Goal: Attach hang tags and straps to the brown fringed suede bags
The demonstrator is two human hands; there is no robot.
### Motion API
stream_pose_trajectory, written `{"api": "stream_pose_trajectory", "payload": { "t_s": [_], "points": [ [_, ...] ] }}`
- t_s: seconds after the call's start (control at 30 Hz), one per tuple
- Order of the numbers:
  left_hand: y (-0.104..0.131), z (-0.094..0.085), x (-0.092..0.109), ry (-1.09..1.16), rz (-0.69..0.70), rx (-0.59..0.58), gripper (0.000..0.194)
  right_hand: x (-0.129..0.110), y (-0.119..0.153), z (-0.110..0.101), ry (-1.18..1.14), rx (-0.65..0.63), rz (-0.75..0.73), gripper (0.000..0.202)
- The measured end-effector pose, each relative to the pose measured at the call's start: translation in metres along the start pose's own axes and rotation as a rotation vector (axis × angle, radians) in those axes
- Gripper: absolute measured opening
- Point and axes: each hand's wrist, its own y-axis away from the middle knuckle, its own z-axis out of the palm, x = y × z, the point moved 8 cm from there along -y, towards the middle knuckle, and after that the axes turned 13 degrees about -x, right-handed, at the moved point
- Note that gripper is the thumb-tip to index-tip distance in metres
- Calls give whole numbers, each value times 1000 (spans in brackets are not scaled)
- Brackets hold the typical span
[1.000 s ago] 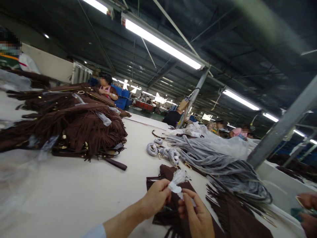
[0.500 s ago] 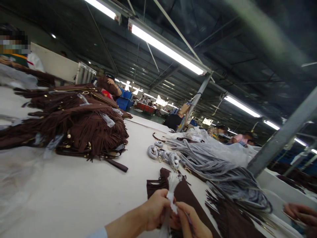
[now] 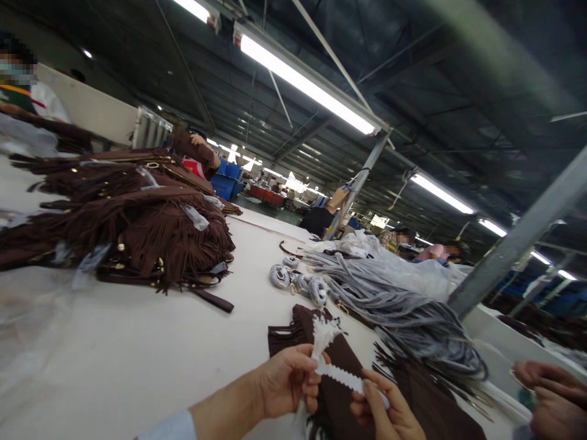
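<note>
My left hand [image 3: 288, 380] pinches a bundle of thin white plastic strands [image 3: 324, 333] near its middle, and the frayed tips fan out above the fingers. From that grip a white strip with a wavy edge [image 3: 343, 377] runs right to my right hand [image 3: 389, 406], whose thumb and fingers close on its far end. Beneath both hands lies a flat dark brown fringed piece [image 3: 342, 397] on the white table [image 3: 174, 360].
Brown fringed bags [image 3: 156, 232] are piled at the left beside clear plastic [image 3: 27, 318]. Grey wrapped straps [image 3: 403, 305] and small coils [image 3: 317, 289] lie right of centre. Another person's hands [image 3: 553, 391] are at the right edge, below a slanted metal post [image 3: 518, 244].
My right hand has moved right, away from my left, and the wavy strip is now stretched out between them. The view has shifted slightly.
</note>
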Motion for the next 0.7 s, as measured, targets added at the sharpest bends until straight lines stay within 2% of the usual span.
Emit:
{"api": "stream_pose_trajectory", "payload": {
  "t_s": [0.13, 0.27, 0.33, 0.43, 0.5, 0.57, 0.63, 0.7],
  "points": [
    [-5, -4, -5, -40, 23, 35, 32, 11, 1, -6, -156, 75, -24, 60],
    [-6, -11, -4, -161, 8, 102, 40, 15, 1, 6, -247, -8, 28, 60],
    [-5, -15, -6, -216, -38, 137, 49, 10, -5, 2, -167, -63, 29, 59],
    [0, -26, -6, -423, -187, 227, 73, -2, -19, -29, 177, -30, 2, 54],
    [5, -35, 8, -689, -269, 326, 79, -7, -27, -57, 514, 24, 15, 53],
    [9, -36, 32, -881, -303, 373, 76, -11, -32, -78, 691, 48, -6, 49],
    [13, -26, 59, -961, -323, 322, 68, -13, -29, -86, 820, 46, -86, 49],
    [21, -5, 90, -1018, -354, 245, 50, -11, -21, -76, 968, 15, -184, 51]
  ]
}}
